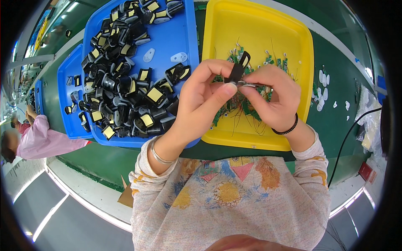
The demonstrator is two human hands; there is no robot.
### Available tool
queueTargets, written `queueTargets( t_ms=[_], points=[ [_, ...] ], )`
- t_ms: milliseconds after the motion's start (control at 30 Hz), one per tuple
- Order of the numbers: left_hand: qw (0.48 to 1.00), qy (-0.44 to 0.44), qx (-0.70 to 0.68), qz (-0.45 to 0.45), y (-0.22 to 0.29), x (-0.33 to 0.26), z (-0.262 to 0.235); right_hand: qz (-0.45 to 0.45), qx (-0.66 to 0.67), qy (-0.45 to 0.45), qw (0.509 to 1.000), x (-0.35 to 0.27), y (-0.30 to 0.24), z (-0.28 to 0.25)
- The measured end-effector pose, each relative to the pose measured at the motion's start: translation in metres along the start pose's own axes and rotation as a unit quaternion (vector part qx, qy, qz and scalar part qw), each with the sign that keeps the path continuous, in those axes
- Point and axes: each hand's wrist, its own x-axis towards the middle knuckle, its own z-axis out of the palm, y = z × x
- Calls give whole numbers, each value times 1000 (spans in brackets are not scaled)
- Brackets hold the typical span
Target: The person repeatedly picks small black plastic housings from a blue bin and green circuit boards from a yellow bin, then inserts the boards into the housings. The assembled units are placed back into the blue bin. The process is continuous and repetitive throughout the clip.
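Above the yellow tray [255,25], my left hand [200,96] pinches a black plastic housing [237,72] with a looped upper end between thumb and fingers. My right hand [277,94] is closed at the housing's lower right side, its thumb and forefinger on a thin greyish piece [248,84] whose kind I cannot make out. Beneath both hands, small green circuit boards [285,65] with fine wires lie heaped in the tray, partly hidden by my fingers.
To the left, a large blue tray [193,42] holds many black housings [119,79] with yellow pads, plus loose grey covers [179,57]. A smaller blue tray [65,90] adjoins it. White pieces [321,98], a clear plastic bag [368,108] and a black cable [345,144] lie right. A person in pink [46,138] sits far left.
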Motion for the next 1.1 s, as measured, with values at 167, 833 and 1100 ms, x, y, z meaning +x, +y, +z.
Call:
queueTargets(
  t_ms=[167, 833, 1100],
  points=[
    [1000, -11, 3, -3, 2, 1, -1, 14, 6, -3, 1000, 1, -2, -3],
    [992, 15, 110, 55, -4, 2, -3, 82, 24, -51, 995, 1, 2, -7],
    [994, 103, 34, 22, 7, 3, 1, 231, 285, -52, 929, -4, 1, -4]
  ],
)
